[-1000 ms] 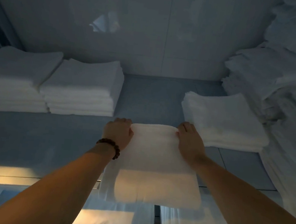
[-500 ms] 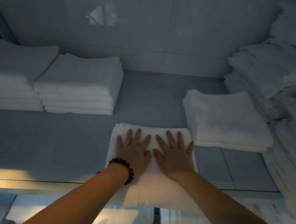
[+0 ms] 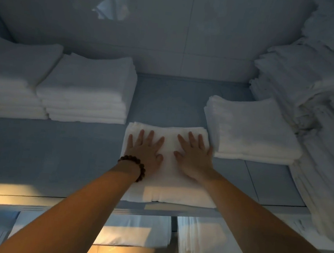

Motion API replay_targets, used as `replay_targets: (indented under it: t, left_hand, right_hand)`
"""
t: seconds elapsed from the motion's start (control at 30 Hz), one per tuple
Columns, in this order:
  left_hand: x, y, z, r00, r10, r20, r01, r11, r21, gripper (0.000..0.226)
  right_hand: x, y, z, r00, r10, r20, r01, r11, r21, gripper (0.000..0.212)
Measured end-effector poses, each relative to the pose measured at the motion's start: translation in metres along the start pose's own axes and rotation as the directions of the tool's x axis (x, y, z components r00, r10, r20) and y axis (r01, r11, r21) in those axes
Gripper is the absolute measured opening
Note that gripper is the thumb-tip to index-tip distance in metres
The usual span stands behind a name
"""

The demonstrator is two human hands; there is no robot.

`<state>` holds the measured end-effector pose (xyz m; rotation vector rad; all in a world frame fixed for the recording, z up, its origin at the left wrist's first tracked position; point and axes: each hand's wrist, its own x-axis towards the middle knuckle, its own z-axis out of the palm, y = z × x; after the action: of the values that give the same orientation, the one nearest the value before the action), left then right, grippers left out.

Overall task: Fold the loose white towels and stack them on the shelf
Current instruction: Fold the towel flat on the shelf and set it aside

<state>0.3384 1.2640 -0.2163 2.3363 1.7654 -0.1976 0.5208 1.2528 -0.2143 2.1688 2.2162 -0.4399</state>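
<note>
Folded towel (image 3: 166, 189) on grey shelf (image 3: 57, 152), left hand (image 3: 146, 151) and right hand (image 3: 194, 157) pressing it with fingers spread flat, short stack (image 3: 251, 130) touching its right edge, two stacks (image 3: 88, 90) well apart at left, tall pile (image 3: 325, 121) at far right

A blue-grey shelf (image 3: 77, 154) is observed. At its left rear, a far-left stack (image 3: 9, 82) and a second stack (image 3: 87, 92) of folded white towels are set side by side, touching. A single folded towel (image 3: 176, 194) is laid flat at front centre, its near edge at the shelf lip. A low stack (image 3: 249, 130) is placed just beside it on the right; a tall pile (image 3: 317, 100) is heaped at far right.
</note>
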Motion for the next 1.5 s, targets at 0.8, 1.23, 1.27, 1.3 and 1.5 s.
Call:
replay_targets:
  t: [0.8, 1.23, 1.27, 1.3, 1.5]
  left_hand:
    - [-0.079, 0.005, 0.037, 0.987, -0.158, 0.003, 0.156, 0.972, -0.175, 0.058]
    - [-0.050, -0.009, 0.000, 0.946, -0.320, -0.046, 0.232, 0.771, -0.593, 0.026]
    - [-0.050, -0.012, 0.000, 0.953, -0.301, -0.031, 0.224, 0.770, -0.598, 0.025]
    - [-0.049, -0.015, -0.002, 0.960, -0.279, -0.008, 0.218, 0.767, -0.603, 0.024]
    - [-0.051, -0.026, -0.010, 0.977, -0.178, 0.115, 0.208, 0.705, -0.678, 0.017]
  right_hand:
    - [-0.081, 0.007, 0.026, 0.999, 0.038, 0.036, -0.037, 0.999, -0.033, 0.067]
    - [-0.050, 0.014, 0.004, 0.980, 0.195, 0.028, -0.197, 0.967, 0.162, 0.054]
    - [-0.050, 0.014, 0.005, 0.981, 0.194, 0.021, -0.195, 0.969, 0.152, 0.053]
    - [-0.050, 0.015, 0.004, 0.980, 0.198, 0.014, -0.198, 0.969, 0.149, 0.052]
    - [-0.051, 0.012, -0.006, 0.961, 0.274, 0.041, -0.274, 0.915, 0.296, 0.051]
